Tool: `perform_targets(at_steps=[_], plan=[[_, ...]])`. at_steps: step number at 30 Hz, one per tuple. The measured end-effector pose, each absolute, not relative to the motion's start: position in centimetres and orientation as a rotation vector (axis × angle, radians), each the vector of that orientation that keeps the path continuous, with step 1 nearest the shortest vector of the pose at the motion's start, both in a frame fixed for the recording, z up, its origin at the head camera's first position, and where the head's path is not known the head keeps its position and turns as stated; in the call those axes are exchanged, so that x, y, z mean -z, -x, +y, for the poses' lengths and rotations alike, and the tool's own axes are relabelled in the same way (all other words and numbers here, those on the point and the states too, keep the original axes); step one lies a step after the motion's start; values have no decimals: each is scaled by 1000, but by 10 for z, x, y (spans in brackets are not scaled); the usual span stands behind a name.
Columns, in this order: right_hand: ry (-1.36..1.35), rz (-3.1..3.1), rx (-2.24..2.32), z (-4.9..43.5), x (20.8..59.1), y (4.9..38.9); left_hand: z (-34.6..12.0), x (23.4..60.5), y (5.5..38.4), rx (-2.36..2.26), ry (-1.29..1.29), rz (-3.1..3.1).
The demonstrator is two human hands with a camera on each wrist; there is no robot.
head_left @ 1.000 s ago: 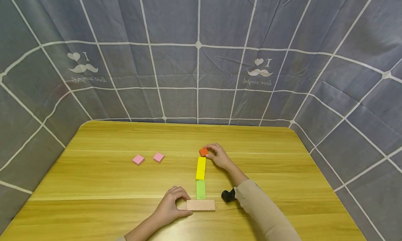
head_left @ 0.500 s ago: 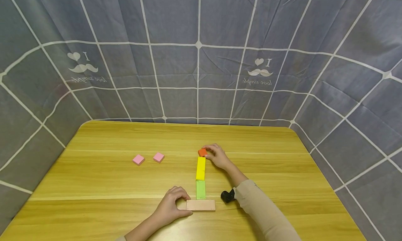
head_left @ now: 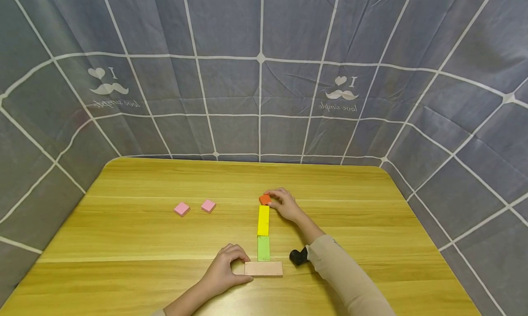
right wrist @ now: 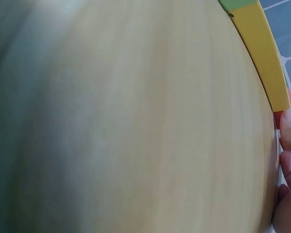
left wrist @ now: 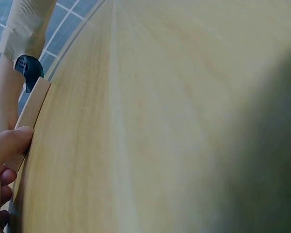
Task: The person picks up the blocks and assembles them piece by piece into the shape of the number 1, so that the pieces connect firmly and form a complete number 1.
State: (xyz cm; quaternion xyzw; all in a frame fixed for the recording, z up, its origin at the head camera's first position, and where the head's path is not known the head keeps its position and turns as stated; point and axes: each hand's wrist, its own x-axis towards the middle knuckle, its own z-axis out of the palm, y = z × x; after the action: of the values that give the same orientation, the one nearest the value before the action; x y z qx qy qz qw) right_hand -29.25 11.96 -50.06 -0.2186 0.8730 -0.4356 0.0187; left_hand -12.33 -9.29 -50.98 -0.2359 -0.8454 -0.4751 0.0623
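Note:
In the head view, a plain wooden block (head_left: 264, 269) lies crosswise near the front. My left hand (head_left: 222, 271) holds its left end between thumb and fingers; the left wrist view shows the thumb (left wrist: 18, 138) against its long side. A green block (head_left: 263, 248) runs away from it lengthwise, followed by a yellow block (head_left: 263, 220), end to end. At the yellow block's far end, my right hand (head_left: 286, 206) pinches a small orange block (head_left: 265, 199), slightly turned against the row. From the right wrist, the yellow block and fingers mostly hide the orange one.
Two pink square blocks (head_left: 182, 209) (head_left: 208, 206) lie apart on the left of the wooden table (head_left: 123, 242). A black wrist device (head_left: 299, 257) sticks out by the right sleeve. A grey curtain (head_left: 288, 89) with white lines hangs behind the table and along its sides.
My right hand has shifted slightly left with the orange block, and the yellow block's far end has edged left too. The left hand and the wooden block have stayed still.

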Motion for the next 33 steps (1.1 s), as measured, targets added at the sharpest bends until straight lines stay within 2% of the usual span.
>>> perform_targets(at_steps=[33], plan=[[745, 2692, 1235, 121, 499, 298, -93, 510, 123, 1442, 715, -2553]])
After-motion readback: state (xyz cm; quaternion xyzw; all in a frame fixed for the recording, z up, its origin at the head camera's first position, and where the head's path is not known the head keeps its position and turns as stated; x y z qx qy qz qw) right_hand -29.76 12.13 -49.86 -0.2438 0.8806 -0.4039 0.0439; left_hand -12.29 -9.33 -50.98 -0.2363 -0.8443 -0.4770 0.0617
